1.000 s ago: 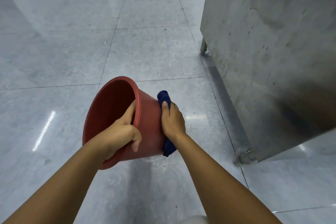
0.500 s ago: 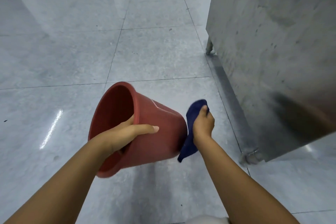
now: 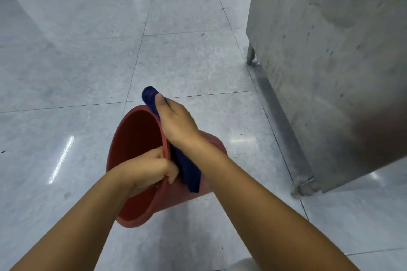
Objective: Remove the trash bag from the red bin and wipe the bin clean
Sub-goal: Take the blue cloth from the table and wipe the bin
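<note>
Left hand, low centre, grips the near rim of the tilted red bin, fingers curled inside, while just beyond it the right hand holds a blue cloth against the upper rim, with a steel cabinet at far right.

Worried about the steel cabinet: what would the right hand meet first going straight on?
Likely nothing: the right hand, gripping the cloth, points over the bin rim toward open floor, left of the cabinet.
</note>
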The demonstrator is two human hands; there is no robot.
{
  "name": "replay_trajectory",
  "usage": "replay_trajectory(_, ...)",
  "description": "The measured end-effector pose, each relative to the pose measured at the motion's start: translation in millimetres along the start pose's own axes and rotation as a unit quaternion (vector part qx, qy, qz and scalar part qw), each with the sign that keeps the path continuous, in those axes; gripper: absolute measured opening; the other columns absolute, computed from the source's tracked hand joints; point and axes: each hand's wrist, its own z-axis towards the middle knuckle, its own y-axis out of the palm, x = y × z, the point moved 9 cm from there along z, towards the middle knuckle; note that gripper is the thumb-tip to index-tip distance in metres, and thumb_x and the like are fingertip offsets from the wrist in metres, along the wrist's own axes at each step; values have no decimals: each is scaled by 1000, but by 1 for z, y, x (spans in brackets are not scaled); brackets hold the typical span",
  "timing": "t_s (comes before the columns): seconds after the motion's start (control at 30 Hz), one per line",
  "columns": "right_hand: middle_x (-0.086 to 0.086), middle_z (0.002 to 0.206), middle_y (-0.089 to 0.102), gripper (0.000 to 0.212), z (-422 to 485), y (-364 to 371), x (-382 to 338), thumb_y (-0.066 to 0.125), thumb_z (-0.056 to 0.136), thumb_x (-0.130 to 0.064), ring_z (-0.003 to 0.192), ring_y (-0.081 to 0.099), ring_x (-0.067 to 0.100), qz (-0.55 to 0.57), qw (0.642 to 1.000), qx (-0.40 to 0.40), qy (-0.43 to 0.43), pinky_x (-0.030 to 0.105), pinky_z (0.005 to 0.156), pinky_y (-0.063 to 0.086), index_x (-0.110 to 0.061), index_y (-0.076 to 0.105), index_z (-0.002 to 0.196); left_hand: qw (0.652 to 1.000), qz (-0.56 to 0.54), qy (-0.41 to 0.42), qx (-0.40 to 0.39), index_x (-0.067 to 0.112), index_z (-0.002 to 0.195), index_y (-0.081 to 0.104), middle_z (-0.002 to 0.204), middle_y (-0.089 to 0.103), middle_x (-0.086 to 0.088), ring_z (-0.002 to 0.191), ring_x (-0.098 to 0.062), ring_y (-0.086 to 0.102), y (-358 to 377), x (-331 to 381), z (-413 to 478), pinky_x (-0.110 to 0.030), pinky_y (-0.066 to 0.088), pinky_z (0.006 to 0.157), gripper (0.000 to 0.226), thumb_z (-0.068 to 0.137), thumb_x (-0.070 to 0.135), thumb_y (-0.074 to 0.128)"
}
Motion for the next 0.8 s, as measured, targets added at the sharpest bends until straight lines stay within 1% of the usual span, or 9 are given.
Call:
replay_trajectory(0.1,7,115,65,59,10,-7,11,19,97,-52,111,57,28,-51,997,-15,48,45,100,43,-15,60,118,999,33,-12,-27,12,56,46,59,45,-8,60,-21,42,11,-1,-4,-30,32,55,16,46,0,50)
replay_trajectory(0.23,10,124,63,61,7,-6,17,17,98,-51,115,56,28,-80,995,-43,43,42,101,41,-15,60,122,998,17,-21,-56,1,86,65,81,64,-20,77,-35,59,20,-2,-8,-39,46,72,31,56,3,62)
replay_trajectory(0.3,13,122,64,55,-1,-1,21,20,99,-44,111,57,32,-145,989,-40,4,38,88,41,-14,63,116,995,-96,-12,-35,3,101,70,99,73,-21,92,-34,70,13,0,-5,-39,56,79,40,62,11,68)
replay_trajectory(0.37,12,109,68,50,-8,1,36,22,99,-40,99,60,33,-202,979,-40,-5,35,74,38,-14,64,105,963,-267,-1,35,3,98,74,101,73,-24,92,-33,72,-9,-1,3,-42,61,73,40,71,32,68)
replay_trajectory(0.47,5,95,68,49,-8,-9,64,21,98,-41,83,60,25,-219,976,-17,10,33,69,41,-15,63,98,898,-414,-9,146,7,72,78,77,76,-21,71,-30,74,-38,-11,10,-40,59,49,56,78,59,58)
replay_trajectory(0.57,7,99,69,49,0,-20,87,22,98,-40,89,62,27,-225,974,14,30,36,75,45,-13,63,99,875,-419,21,240,14,55,62,45,68,-7,43,-21,68,-53,-16,9,-32,52,34,49,85,53,56)
replay_trajectory(0.63,9,106,69,49,6,-32,109,22,98,-40,97,62,29,-230,971,28,67,36,79,44,-14,63,104,885,-424,24,193,9,62,71,60,74,-13,57,-24,73,-45,-12,13,-33,55,42,49,84,51,58)
replay_trajectory(0.7,9,113,68,50,6,-48,133,22,98,-41,102,61,29,-216,969,48,112,34,81,43,-15,63,111,886,-440,-2,145,-4,92,70,84,76,-22,77,-31,74,-34,-10,12,-35,59,52,54,82,48,61)
replay_trajectory(0.8,14,112,67,48,-6,-78,163,26,99,-38,101,61,30,-131,967,141,165,34,84,45,-10,64,109,890,-438,-13,127,-7,88,69,80,75,-20,69,-30,74,-23,-3,13,-34,59,53,38,85,30,60)
